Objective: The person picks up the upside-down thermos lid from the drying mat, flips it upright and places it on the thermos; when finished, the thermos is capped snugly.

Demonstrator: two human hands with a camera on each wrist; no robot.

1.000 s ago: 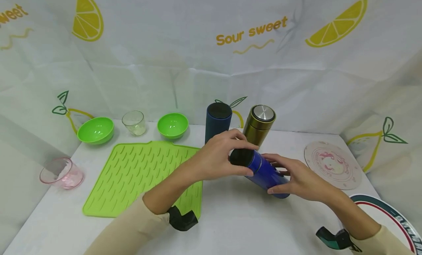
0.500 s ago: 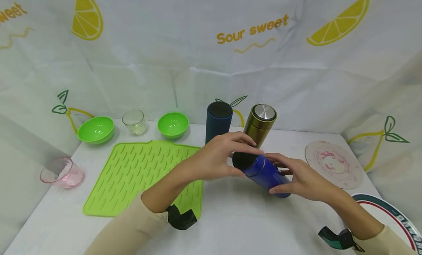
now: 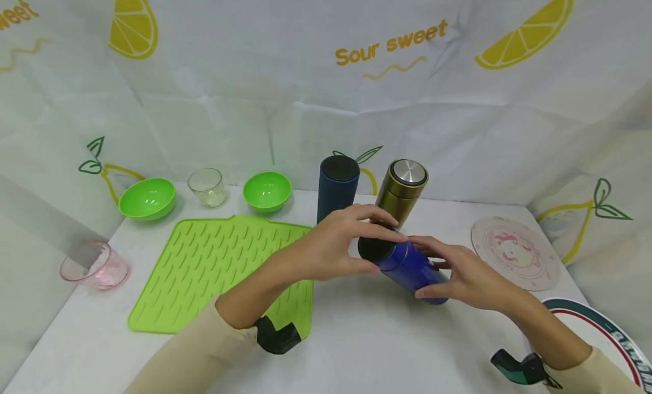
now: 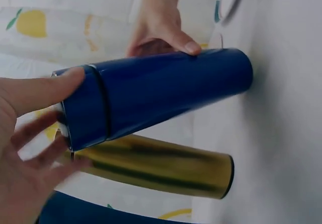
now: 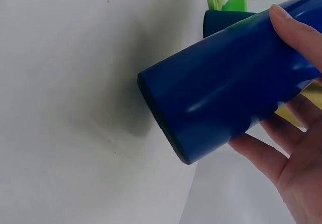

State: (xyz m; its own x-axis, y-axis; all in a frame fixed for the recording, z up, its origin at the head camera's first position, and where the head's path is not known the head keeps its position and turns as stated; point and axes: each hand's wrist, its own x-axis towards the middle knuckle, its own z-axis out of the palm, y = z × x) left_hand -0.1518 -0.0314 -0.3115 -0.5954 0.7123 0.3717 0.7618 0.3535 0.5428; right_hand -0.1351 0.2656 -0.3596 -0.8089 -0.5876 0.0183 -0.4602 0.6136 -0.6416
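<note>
A blue thermos (image 3: 412, 268) with a dark top is held tilted over the white table, its top toward the left. My left hand (image 3: 338, 244) holds the cap end, thumb on one side and fingers on the other. My right hand (image 3: 460, 275) grips the lower body, with the thumb (image 5: 297, 30) across it in the right wrist view. The base (image 5: 163, 118) appears raised off the table, above a soft shadow. Just behind stand a gold thermos (image 3: 399, 193) with a silver lid and a dark blue cylindrical bottle (image 3: 337, 190), partly hidden by my left hand.
A green ridged mat (image 3: 219, 269) lies at left. Behind it are two green bowls (image 3: 148, 199) and a clear glass (image 3: 206, 189). A pink glass (image 3: 97, 266) stands at the left edge. On the right lie a round pink mat (image 3: 514, 252) and a white plate with a dark rim (image 3: 606, 326).
The left hand's fingers have shifted slightly around the cap: the fingertips moved right and the thumb left. The thermos top moved slightly right. The right hand keeps its grip.
</note>
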